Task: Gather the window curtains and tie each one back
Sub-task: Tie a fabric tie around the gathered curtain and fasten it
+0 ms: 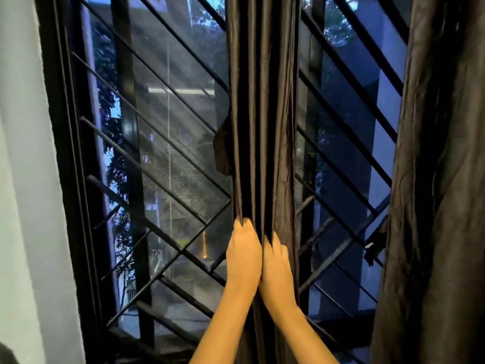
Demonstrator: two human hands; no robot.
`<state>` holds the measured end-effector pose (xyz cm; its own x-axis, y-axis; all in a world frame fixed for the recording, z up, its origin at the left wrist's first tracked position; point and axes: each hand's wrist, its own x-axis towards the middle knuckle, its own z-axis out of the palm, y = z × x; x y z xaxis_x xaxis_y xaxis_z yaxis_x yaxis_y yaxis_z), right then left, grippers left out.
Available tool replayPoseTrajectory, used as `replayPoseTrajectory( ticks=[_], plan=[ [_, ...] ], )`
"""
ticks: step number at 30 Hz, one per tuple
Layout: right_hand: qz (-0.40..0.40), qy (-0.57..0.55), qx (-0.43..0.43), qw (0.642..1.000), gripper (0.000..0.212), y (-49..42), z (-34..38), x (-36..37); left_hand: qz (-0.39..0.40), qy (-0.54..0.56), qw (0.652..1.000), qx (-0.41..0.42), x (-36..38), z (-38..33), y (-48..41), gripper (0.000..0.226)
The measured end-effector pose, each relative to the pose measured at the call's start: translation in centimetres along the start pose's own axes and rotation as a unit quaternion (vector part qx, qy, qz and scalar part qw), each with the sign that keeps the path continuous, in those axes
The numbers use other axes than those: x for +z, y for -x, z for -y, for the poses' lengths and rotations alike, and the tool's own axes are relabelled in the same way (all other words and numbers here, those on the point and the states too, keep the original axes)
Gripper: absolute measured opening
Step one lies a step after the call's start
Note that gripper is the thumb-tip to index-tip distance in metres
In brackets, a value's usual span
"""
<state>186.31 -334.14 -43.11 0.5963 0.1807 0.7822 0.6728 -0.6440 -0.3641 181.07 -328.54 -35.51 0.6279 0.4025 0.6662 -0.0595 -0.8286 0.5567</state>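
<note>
Side by side, the left grip point(244, 254) and right grip point(278, 267) are clutching folds of the gathered curtain point(262, 114), which is hanging vertically above them.

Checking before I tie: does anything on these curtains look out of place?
Yes: a dark fabric flap juts sideways from the left edge of the gathered dark pleated curtain, hanging loose, not wrapped around it.

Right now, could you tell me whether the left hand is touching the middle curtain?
Touching. The head view shows the left hand with its fingers curled into the folds of the middle curtain, gripping it.
</note>
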Motion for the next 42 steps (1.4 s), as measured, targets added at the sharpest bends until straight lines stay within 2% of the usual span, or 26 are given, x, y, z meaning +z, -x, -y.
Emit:
replayPoseTrajectory(
  ticks=[5, 11, 12, 15, 16, 18, 21, 23, 27, 30, 31, 33, 34, 35, 37, 39, 40, 42],
  plan=[
    [0.015, 0.045, -0.024, 0.999, 0.049, 0.0, -0.2, 1.5, 0.015, -0.019, 1.0, 0.007, 0.3, 0.1, -0.1, 0.031],
    [-0.002, 0.019, -0.029, 0.999, 0.055, 0.2, 0.8, 1.5, 0.027, 0.065, 0.997, 0.031, -0.6, 0.5, 0.5, 0.042],
    [0.017, 0.011, -0.025, 0.999, 0.049, 0.3, 0.9, 1.6, 0.029, 0.061, 0.997, 0.042, -0.7, 0.6, 0.6, 0.048],
    [0.034, -0.083, 0.004, 0.996, 0.015, 0.7, 1.6, 1.6, 0.048, 0.015, 0.997, 0.055, -0.9, 0.7, 0.5, 0.088],
    [0.028, -0.084, -0.003, 0.996, 0.011, 0.8, 1.8, 1.6, 0.052, 0.001, 0.997, 0.055, -1.1, 0.6, 0.4, 0.096],
    [0.034, -0.087, -0.022, 0.995, 0.02, 1.0, 1.8, 1.5, 0.048, -0.013, 0.997, 0.051, -1.3, 0.7, 0.1, 0.099],
    [0.056, -0.171, -0.027, 0.983, 0.039, 1.4, 2.0, 0.6, 0.042, -0.01, 0.997, 0.06, -1.4, 1.2, 0.1, 0.097],
    [0.042, -0.167, -0.058, 0.983, 0.042, 1.7, 1.6, 0.2, 0.044, -0.007, 0.996, 0.075, -1.4, 1.5, 0.2, 0.098],
    [0.055, -0.197, -0.053, 0.978, 0.041, 2.0, 2.0, -0.2, 0.048, -0.03, 0.994, 0.088, -1.4, 1.5, 0.1, 0.109],
    [0.084, -0.157, -0.086, 0.98, 0.038, 2.1, 2.2, -0.7, 0.085, -0.089, 0.989, 0.081, -1.1, 1.7, -0.3, 0.094],
    [0.113, -0.158, -0.098, 0.976, 0.038, 2.0, 1.9, -1.0, 0.088, -0.106, 0.987, 0.088, -1.0, 2.0, -0.5, 0.077],
    [0.183, -0.2, -0.124, 0.955, 0.032, 1.4, 1.3, -2.3, 0.093, -0.139, 0.98, 0.104, -1.0, 2.5, -0.8, 0.03],
    [0.188, -0.216, -0.132, 0.949, 0.026, 0.8, 1.0, -3.3, 0.071, -0.16, 0.977, 0.12, -0.7, 2.9, -0.9, 0.031],
    [0.16, -0.233, -0.127, 0.951, 0.019, 0.0, 0.7, -4.3, 0.066, -0.167, 0.975, 0.132, -0.4, 3.3, -1.1, 0.039],
    [0.019, -0.282, -0.07, 0.957, 0.017, -2.3, 0.8, -6.6, 0.06, -0.168, 0.975, 0.134, -0.5, 3.6, -1.1, 0.043],
    [-0.115, -0.316, -0.011, 0.942, 0.017, -5.2, 2.7, -9.1, 0.041, -0.196, 0.966, 0.166, -0.4, 4.0, -0.8, 0.042],
    [-0.146, -0.324, 0.009, 0.935, 0.028, -6.6, 4.2, -10.3, 0.029, -0.198, 0.963, 0.18, -0.1, 4.0, -0.7, 0.041],
    [-0.14, -0.314, 0.03, 0.939, 0.058, -9.4, 7.0, -11.8, 0.026, -0.183, 0.967, 0.173, 0.2, 3.8, -0.5, 0.039]
  ],
)
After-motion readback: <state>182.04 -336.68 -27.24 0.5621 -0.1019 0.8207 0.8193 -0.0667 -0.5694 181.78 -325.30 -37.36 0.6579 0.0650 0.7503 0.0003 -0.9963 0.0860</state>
